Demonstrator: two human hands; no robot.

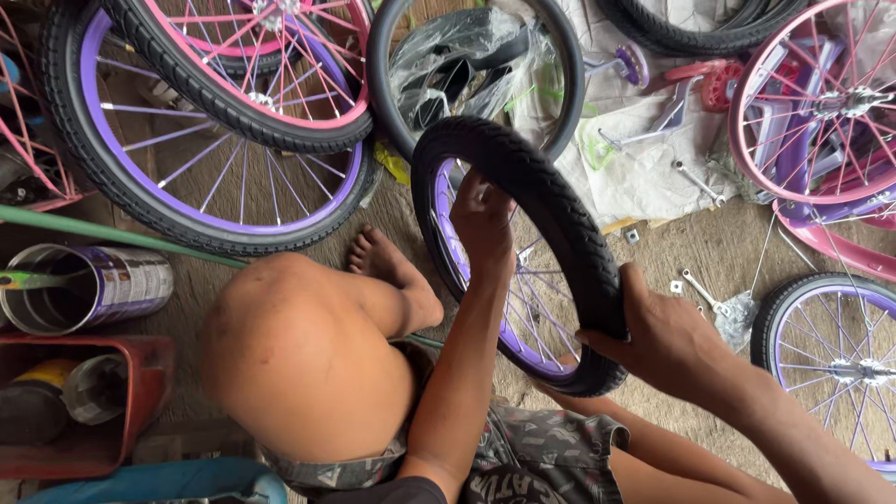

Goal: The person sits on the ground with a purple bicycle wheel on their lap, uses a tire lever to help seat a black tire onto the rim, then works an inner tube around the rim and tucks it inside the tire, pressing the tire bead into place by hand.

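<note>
Both hands clamp the black tyre (551, 215) on its purple-rimmed wheel (523, 317), left hand (481, 219) at ten o'clock, right hand (653, 341) at four; uneven seating could pinch fingers.

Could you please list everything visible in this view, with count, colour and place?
black tyre: one, black, centre, being worked over a purple rim
purple rim: one, purple with silver spokes, inside the black tyre
large purple wheel: one, purple rim and black tyre, upper left
pink wheels: two, pink rims, one top left, one top right
bare tyre: one, black, top centre, around a plastic bag
small purple wheel: one, right edge
spanner: one, silver, floor at right
tin can: one, silver and purple, left, lying on its side
red tray: one, lower left
left hand: inside the rim at the top
right hand: gripping the black tyre low on the right
</note>
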